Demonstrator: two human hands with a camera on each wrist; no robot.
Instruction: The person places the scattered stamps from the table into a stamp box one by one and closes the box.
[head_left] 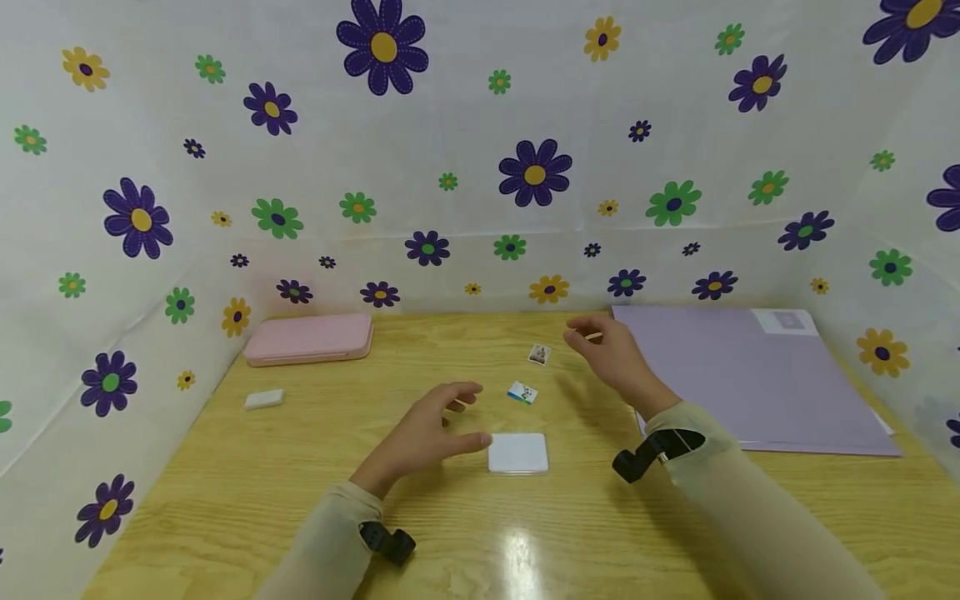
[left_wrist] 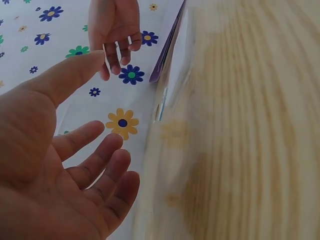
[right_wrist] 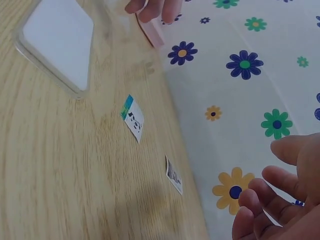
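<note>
My left hand [head_left: 431, 429] hovers above the table with fingers loosely bent and nothing in them, its thumb near the left edge of a flat white rectangular case [head_left: 518, 453]. In the head view my right hand [head_left: 609, 350] is raised farther back, fingers relaxed, holding nothing. Between the hands lie two small stickers or cards: one [head_left: 522, 392] white with a blue-green edge and a black-and-white figure, the other [head_left: 539, 354] with a greyish picture. Both also show in the right wrist view, where the white case [right_wrist: 60, 40] looks to have a clear rim.
At the back left sits a pink zippered case [head_left: 309, 339], with a small white block [head_left: 264, 399] in front of it. A large purple folder [head_left: 750, 375] covers the right side of the wooden table [head_left: 450, 533]. Flower-printed cloth [head_left: 465, 125] hangs behind and at the sides.
</note>
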